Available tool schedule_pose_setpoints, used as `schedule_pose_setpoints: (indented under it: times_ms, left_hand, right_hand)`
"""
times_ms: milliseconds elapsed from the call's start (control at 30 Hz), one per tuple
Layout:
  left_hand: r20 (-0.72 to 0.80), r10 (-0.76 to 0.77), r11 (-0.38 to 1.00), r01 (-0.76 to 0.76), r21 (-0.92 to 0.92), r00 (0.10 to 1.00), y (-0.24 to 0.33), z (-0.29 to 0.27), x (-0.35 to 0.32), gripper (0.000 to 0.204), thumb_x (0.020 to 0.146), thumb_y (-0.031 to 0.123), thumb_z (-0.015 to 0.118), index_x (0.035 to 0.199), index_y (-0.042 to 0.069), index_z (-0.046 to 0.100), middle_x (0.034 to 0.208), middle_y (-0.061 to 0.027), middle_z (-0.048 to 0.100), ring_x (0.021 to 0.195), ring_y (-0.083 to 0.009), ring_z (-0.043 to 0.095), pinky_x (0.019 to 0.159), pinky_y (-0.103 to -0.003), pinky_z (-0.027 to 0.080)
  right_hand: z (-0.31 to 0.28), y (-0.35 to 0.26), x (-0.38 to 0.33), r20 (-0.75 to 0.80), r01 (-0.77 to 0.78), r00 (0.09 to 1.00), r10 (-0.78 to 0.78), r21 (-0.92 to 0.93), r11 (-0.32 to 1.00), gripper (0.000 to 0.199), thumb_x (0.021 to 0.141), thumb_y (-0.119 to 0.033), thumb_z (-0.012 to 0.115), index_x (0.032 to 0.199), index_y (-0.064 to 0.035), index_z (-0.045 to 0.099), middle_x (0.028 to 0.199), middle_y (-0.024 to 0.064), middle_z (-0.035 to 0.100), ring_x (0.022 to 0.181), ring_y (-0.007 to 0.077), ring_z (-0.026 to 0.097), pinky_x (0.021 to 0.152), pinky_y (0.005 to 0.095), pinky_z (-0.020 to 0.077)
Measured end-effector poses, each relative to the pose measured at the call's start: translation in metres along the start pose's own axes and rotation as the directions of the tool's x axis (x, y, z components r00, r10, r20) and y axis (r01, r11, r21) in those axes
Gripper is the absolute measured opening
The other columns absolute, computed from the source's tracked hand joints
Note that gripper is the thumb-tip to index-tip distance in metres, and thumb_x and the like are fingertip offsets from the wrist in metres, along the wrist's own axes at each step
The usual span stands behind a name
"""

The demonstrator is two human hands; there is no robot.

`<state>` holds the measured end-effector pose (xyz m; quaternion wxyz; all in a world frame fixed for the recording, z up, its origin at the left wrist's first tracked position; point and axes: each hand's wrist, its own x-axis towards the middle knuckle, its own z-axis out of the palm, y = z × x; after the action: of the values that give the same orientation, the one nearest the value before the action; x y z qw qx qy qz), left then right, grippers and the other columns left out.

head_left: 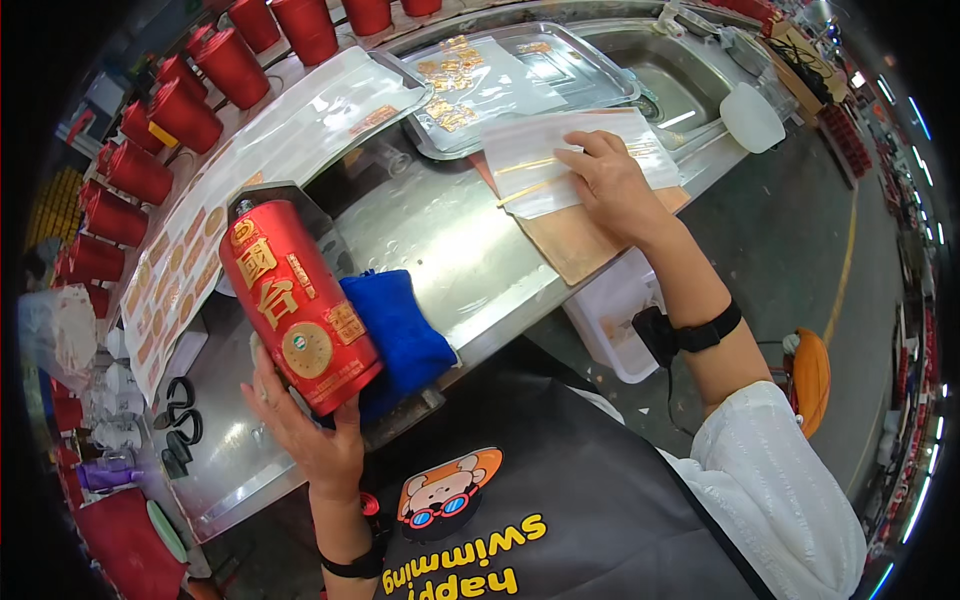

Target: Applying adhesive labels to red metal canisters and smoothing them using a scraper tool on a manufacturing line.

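Note:
A red bottle (290, 300) with gold lettering and a round gold emblem leans over the steel workbench, its base toward me. My left hand (305, 420) is closed around the base, thumb on the near side and fingers on the left. Beside the bottle, a blue cloth (400, 335) lies bunched at the bench edge. Further right, my right hand (605, 180) rests over a white backing sheet (525, 140) with thin gold strips. Its bent fingers are slightly apart, with nothing visible between them. Under the sheet lies a brown board (575, 245).
Red bottles (230, 65) line the far left. A long sheet of gold stickers (190, 250) lies before them. Behind the board are a metal tray (590, 55) with gold pieces and a sink (680, 80). A white plastic bin (610, 320) stands below the bench edge.

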<state>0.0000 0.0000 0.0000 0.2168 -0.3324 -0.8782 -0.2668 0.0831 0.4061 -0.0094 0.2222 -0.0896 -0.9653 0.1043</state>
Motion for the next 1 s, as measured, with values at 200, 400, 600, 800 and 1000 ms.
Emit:
schedule_pose_setpoints:
  times_ms: [200, 400, 600, 800, 1000]
  left_hand:
    - [0.064, -0.039, 0.999, 0.040, -0.023, 0.997, -0.005, -0.006, 0.000, 0.088, 0.088, 0.057, 0.059, 0.145, -0.004, 0.031, 0.143, -0.0218, 0.043, 0.131, -0.0379, 0.042, 0.114, -0.057, 0.013]
    - [0.066, -0.038, 0.997, 0.043, -0.071, 0.997, -0.004, -0.005, 0.000, 0.084, 0.088, 0.054, 0.060, 0.143, -0.004, 0.033, 0.141, -0.0216, 0.045, 0.131, -0.0380, 0.042, 0.114, -0.057, 0.014]
    - [0.038, -0.039, 0.995, 0.042, -0.091, 0.999, -0.005, -0.002, -0.002, 0.083, 0.089, 0.053, 0.060, 0.142, -0.005, 0.034, 0.143, -0.0216, 0.044, 0.130, -0.0384, 0.043, 0.114, -0.055, 0.018]
    - [0.038, -0.040, 0.990, 0.045, -0.132, 0.998, -0.004, -0.003, -0.002, 0.081, 0.090, 0.051, 0.059, 0.143, -0.005, 0.033, 0.144, -0.0216, 0.043, 0.128, -0.0391, 0.045, 0.114, -0.054, 0.019]
    - [0.024, -0.074, 0.975, 0.077, -0.209, 0.997, -0.002, 0.000, -0.004, 0.079, 0.091, 0.049, 0.059, 0.144, -0.004, 0.033, 0.145, -0.0210, 0.042, 0.128, -0.0402, 0.045, 0.113, -0.053, 0.021]
  right_hand:
    - [-0.001, -0.004, -0.005, 0.012, 0.105, 0.995, -0.104, -0.119, 0.987, 0.020, 0.081, -0.013, 0.066, 0.100, -0.0124, 0.070, 0.121, 0.0091, 0.060, 0.118, 0.0301, 0.052, 0.081, 0.0440, 0.0500]
    - [-0.003, 0.004, -0.012, -0.014, 0.007, 1.000, -0.010, -0.196, 0.981, 0.016, 0.080, -0.014, 0.068, 0.095, -0.0107, 0.071, 0.119, 0.0073, 0.061, 0.115, 0.0290, 0.053, 0.078, 0.0445, 0.0502]
    - [-0.004, 0.009, -0.014, -0.067, 0.076, 0.995, -0.080, -0.056, 0.996, 0.016, 0.080, -0.014, 0.068, 0.095, -0.0115, 0.071, 0.119, 0.0061, 0.061, 0.115, 0.0274, 0.052, 0.075, 0.0431, 0.0496]
    - [-0.006, 0.008, -0.018, -0.018, 0.055, 0.998, -0.057, -0.103, 0.993, 0.011, 0.079, -0.013, 0.069, 0.090, -0.0109, 0.071, 0.113, 0.0054, 0.063, 0.112, 0.0281, 0.054, 0.077, 0.0430, 0.0509]
    - [-0.012, 0.016, -0.024, -0.067, 0.092, 0.993, -0.097, -0.069, 0.993, 0.017, 0.080, -0.014, 0.069, 0.097, -0.0138, 0.072, 0.113, 0.0053, 0.062, 0.111, 0.0280, 0.055, 0.077, 0.0419, 0.0514]
